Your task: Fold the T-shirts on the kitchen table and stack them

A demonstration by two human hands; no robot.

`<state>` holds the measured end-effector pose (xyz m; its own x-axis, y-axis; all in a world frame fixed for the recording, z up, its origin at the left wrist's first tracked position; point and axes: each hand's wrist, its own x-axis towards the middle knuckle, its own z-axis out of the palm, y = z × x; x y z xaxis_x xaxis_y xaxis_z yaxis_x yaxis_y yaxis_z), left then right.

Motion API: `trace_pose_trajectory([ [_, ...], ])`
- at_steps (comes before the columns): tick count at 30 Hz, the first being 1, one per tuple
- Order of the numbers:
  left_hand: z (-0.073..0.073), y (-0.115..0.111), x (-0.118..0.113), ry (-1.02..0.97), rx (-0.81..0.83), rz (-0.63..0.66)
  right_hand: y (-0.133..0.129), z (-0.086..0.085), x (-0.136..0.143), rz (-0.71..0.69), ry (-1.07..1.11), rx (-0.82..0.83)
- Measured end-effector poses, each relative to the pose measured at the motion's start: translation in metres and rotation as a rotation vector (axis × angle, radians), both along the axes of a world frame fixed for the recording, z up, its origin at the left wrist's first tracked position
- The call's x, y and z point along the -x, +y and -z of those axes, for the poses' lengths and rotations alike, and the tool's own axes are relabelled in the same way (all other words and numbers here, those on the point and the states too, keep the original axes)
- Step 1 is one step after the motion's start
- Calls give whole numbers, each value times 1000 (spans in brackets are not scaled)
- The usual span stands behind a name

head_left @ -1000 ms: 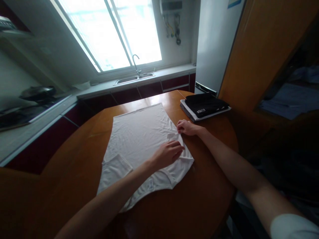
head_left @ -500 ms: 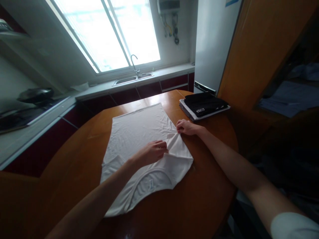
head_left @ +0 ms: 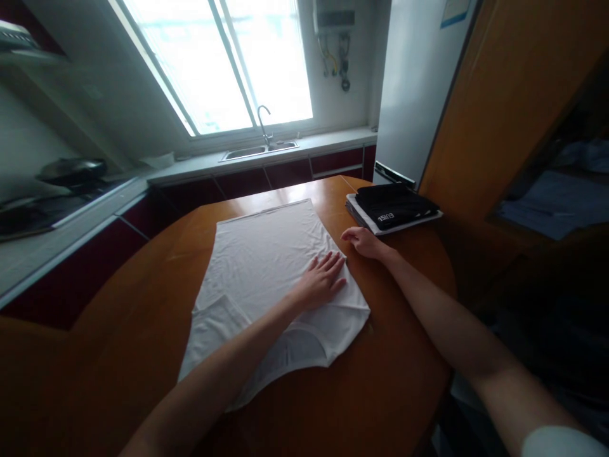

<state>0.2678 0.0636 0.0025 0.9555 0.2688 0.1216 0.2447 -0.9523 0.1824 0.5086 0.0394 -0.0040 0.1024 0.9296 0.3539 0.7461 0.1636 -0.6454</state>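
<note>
A white T-shirt (head_left: 261, 251) lies spread on the wooden table, its neckline towards me and its hem at the far side. My left hand (head_left: 321, 280) rests palm down on the shirt's right part, fingers spread and holding nothing. Just off the shirt's right edge, my right hand (head_left: 362, 243) is closed with its fingers curled together and no cloth seen in them. My left forearm covers part of the shirt's near left side.
The round-ended wooden table (head_left: 380, 393) bears a stack of folded clothes (head_left: 394, 206), black on top, at the far right. Beyond it are a counter with a sink (head_left: 247, 152), a stove with a pan (head_left: 71, 171) and a fridge (head_left: 409, 89).
My left hand has let go of the pinched cloth and opened flat, further right. The lifted fold by the right sleeve now lies flatter. My right hand has released the shirt edge.
</note>
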Motion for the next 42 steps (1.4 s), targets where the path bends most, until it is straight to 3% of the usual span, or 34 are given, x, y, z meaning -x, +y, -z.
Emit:
trace_pose_trajectory([
  [3, 5, 2, 4, 2, -1, -17, 4, 4, 5, 62, -26, -50],
  [7, 3, 1, 3, 8, 14, -12, 6, 11, 14, 105, -126, 14],
  [12, -3, 2, -2, -256, 60, -133, 5, 15, 14, 115, -176, 93],
  [14, -5, 3, 0, -281, 62, -64, 5, 15, 14, 120, -173, 101],
  [17, -4, 1, 5, -115, 49, 127, 4, 14, 16, 137, -166, 117],
  [19, -2, -1, 8, -22, 46, 146, 3, 14, 18, 140, -169, 126],
  [26, 2, 0, 9, -29, 18, -52, 3, 16, 18, 127, -200, 134],
  [32, 2, 16, 5, -254, 39, -333, -3, 12, 15, 57, -253, 194],
  [42, -1, 26, 0, -345, 209, -425, -14, -1, 14, -49, -301, 330],
])
